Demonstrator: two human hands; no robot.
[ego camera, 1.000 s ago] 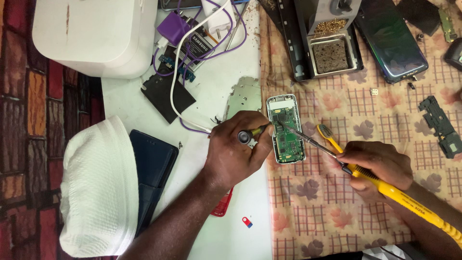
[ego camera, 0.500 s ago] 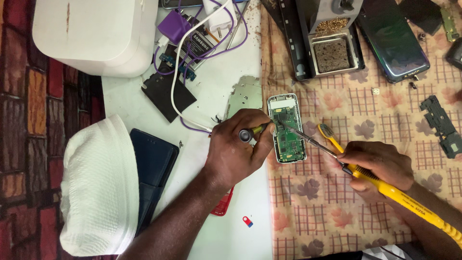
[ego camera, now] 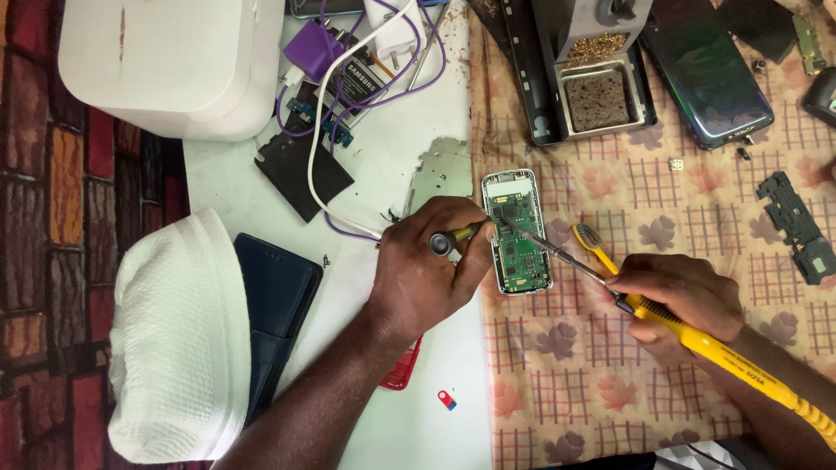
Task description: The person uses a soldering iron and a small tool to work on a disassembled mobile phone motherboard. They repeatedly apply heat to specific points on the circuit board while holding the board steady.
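Observation:
An opened small phone with a green circuit board (ego camera: 517,235) lies on the patterned cloth (ego camera: 662,200). My left hand (ego camera: 428,270) rests beside it and grips a thin tool with a yellow-green handle (ego camera: 453,237), its tip at the board's upper part. My right hand (ego camera: 679,300) holds a yellow soldering iron (ego camera: 723,352) whose metal tip (ego camera: 544,244) reaches onto the board. A second yellow-handled tool (ego camera: 595,245) lies by my right fingers.
A soldering stand with sponge (ego camera: 601,96) and a dark phone (ego camera: 705,70) sit at the top. White box (ego camera: 174,61), purple and white cables (ego camera: 366,52), a metal plate (ego camera: 442,172), a white cap (ego camera: 178,339), a blue wallet case (ego camera: 274,300), black parts (ego camera: 797,226).
Almost nothing differs; both hands stay on the circuit board, with only slight shifts of the tool tips.

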